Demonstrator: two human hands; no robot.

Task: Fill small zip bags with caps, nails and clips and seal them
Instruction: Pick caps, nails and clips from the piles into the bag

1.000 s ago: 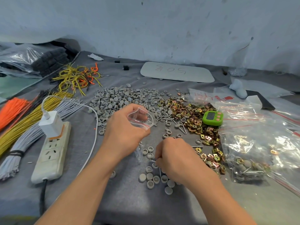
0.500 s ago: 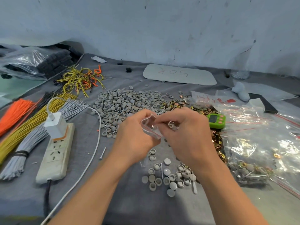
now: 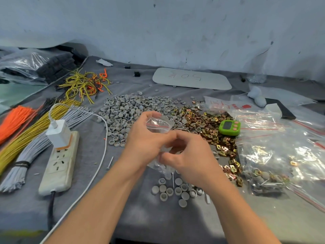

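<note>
My left hand (image 3: 146,143) holds a small clear zip bag (image 3: 158,125) by its red-lined mouth, above the middle of the grey table. The bag hangs down between both hands. My right hand (image 3: 191,157) is beside it with curled fingers, and its thumb presses on the bag's lower part. What is inside the bag is hard to see. A big pile of grey caps (image 3: 133,108) lies behind the hands, and a small group of caps (image 3: 172,191) lies just below them. Brass clips (image 3: 202,120) are heaped to the right, with nails (image 3: 181,128) between the piles.
A green timer (image 3: 229,127) sits by the clips. Large clear zip bags (image 3: 281,147) cover the right side, with filled small bags (image 3: 267,182) in front. A power strip (image 3: 59,162) with charger and cable lies left, beside wire bundles (image 3: 21,138). A white board (image 3: 191,78) lies at the back.
My right hand rose from the small cap group to the bag's mouth, then dropped to the bag's lower part. My left hand kept holding the bag up.
</note>
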